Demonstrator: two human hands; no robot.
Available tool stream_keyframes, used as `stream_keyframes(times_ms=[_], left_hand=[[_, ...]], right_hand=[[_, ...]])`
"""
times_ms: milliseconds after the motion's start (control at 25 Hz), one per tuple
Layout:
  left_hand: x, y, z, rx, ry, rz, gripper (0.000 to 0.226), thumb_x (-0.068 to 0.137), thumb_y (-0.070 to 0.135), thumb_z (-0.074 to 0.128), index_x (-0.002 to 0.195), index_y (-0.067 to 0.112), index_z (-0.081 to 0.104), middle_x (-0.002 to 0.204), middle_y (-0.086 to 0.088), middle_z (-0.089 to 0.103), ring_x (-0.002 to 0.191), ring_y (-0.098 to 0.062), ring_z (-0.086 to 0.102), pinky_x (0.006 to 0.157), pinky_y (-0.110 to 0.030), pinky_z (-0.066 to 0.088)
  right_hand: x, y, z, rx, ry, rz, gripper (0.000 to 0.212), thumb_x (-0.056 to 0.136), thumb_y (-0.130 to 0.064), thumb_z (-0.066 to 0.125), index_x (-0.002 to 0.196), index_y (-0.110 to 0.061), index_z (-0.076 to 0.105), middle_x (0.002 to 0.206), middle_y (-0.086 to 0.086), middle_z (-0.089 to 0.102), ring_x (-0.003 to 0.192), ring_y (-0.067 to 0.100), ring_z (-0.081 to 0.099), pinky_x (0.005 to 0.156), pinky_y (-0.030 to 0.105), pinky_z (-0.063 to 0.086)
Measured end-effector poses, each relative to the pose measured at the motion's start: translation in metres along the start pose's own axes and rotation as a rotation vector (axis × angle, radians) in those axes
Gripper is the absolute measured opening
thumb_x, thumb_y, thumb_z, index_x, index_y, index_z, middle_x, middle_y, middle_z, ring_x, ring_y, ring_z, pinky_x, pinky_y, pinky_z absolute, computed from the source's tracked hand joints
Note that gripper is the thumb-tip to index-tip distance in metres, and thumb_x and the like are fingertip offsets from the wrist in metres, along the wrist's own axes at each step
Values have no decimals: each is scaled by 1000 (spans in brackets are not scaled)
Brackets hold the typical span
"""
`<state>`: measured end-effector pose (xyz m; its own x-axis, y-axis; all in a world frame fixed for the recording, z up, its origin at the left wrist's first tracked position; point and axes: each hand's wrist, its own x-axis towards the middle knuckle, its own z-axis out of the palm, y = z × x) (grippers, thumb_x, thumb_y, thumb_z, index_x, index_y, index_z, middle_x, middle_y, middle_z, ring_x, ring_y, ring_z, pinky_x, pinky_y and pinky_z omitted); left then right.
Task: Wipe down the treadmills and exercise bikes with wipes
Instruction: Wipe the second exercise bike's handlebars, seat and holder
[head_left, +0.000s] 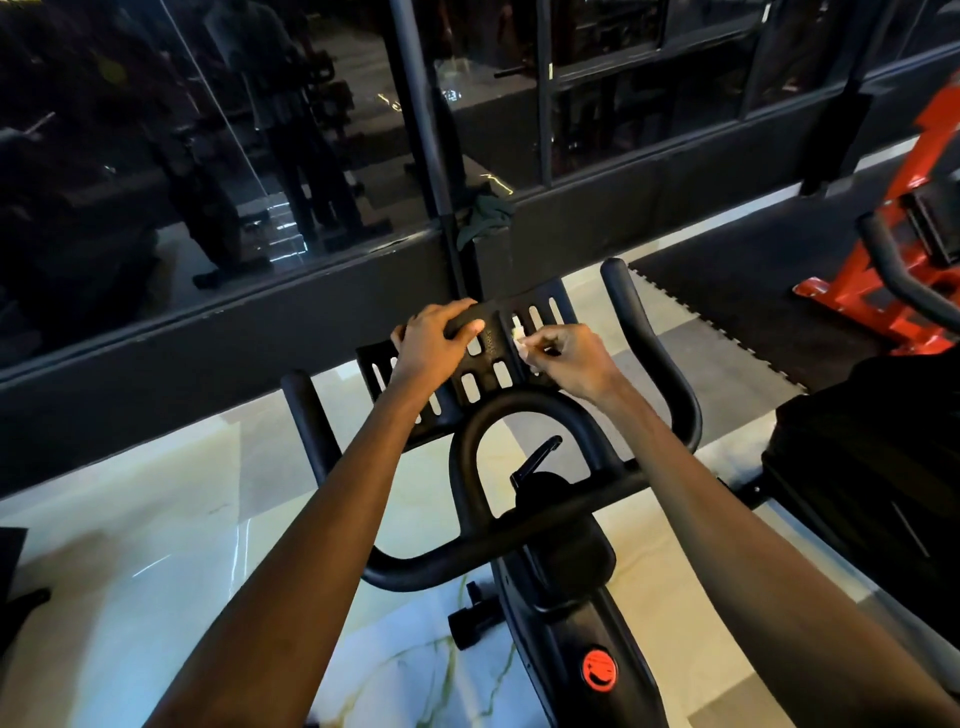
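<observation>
A black exercise bike (566, 551) stands under me, its handlebars curving up on both sides. At its front is a black slotted tray (485, 387). My left hand (434, 340) grips the tray's top edge, fingers curled over it. My right hand (563, 358) pinches a small white wipe (519, 340) against the slots on the tray's right half. Most of the wipe is hidden inside my fingers.
A dark glass wall with a black frame (260, 332) runs just beyond the bike. A green cloth (485, 218) hangs on its ledge. A red machine (893, 249) stands at the right on black mats. Another black machine (872, 478) sits close on my right. The floor is pale marble.
</observation>
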<state>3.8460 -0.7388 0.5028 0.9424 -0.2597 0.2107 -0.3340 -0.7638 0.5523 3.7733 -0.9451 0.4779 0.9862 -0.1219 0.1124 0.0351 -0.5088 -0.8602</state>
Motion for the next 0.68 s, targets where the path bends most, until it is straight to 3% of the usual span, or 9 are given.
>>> stream_keyframes(times_ms=[80,160,320,440,560,640,680], left_hand=[[3,7,5,-10,23,-37,40,95,57,58,133,45,60,133,3,58,128,-27,47,115,-54,22],[4,14,10,-10,58,-73,37,95,58,58,130,46,61,134,5,56,130,-29,42,114,-51,17],[5,7,17,-43,104,-47,40,92,63,56,128,47,63,126,8,56,126,-23,46,116,-52,18],[7,-3,24,-64,137,-16,44,90,67,53,127,46,64,118,11,58,118,-20,53,117,-48,18],[6,-1,25,-66,157,-3,39,94,61,56,127,43,65,121,12,59,118,-20,52,115,-44,21],[4,1,24,-49,160,4,39,94,61,56,128,43,64,123,12,60,118,-18,50,112,-50,28],[3,2,23,-47,160,3,39,94,60,57,129,43,64,124,12,60,118,-17,48,111,-52,29]], right_hand=[[-3,11,-10,6,-134,40,12,87,-21,77,100,-20,79,91,-6,77,86,8,72,87,26,57],[0,14,-17,44,-157,50,13,85,-21,80,98,-21,80,92,-10,77,90,6,71,90,26,56],[21,2,-3,181,108,-46,19,87,-28,77,106,-27,78,100,-15,76,100,-1,68,98,27,52],[23,-7,15,127,143,-90,19,92,-27,71,111,-25,77,110,-12,74,105,1,66,101,27,50],[15,0,1,85,-1,32,16,90,-23,74,106,-23,79,100,-13,75,92,-3,66,92,19,53],[16,7,-14,52,-122,83,15,87,-21,77,101,-22,80,93,-11,75,86,0,68,88,22,56],[19,6,-17,38,-90,61,14,86,-22,78,100,-23,80,94,-11,76,88,1,69,90,24,56]])
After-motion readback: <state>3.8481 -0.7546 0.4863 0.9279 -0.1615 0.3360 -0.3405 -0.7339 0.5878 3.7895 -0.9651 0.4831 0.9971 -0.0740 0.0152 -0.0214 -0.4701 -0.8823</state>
